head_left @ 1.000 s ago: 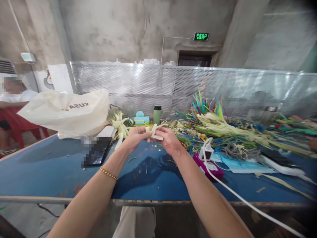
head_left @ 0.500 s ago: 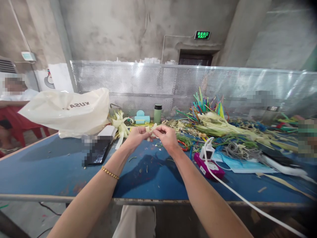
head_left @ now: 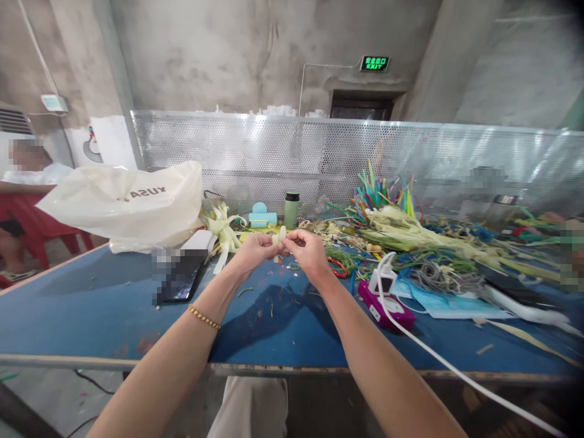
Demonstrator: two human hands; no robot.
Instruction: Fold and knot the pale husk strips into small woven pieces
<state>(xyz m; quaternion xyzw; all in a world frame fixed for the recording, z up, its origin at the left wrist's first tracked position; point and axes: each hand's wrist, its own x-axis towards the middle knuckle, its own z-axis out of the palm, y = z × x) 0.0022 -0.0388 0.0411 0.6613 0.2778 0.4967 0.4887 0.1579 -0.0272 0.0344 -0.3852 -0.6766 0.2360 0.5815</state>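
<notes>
From the head camera, the left hand [head_left: 254,250] and right hand [head_left: 309,253] have drawn closer together than a second ago. The pale leaf strip [head_left: 280,235], which then splayed out to the right, is now bunched short and upright between them. Both hands pinch it with thumb and fingertips, above the far middle of the blue table [head_left: 91,307].

Left of the hands lie a dark phone [head_left: 179,277] and a white plastic bag [head_left: 123,204]. To the right, a magenta charger [head_left: 387,305] trails a white cable [head_left: 456,372]. Beyond it sprawls a heap of coloured strips [head_left: 410,234], and a green flask [head_left: 291,210] stands at the far edge.
</notes>
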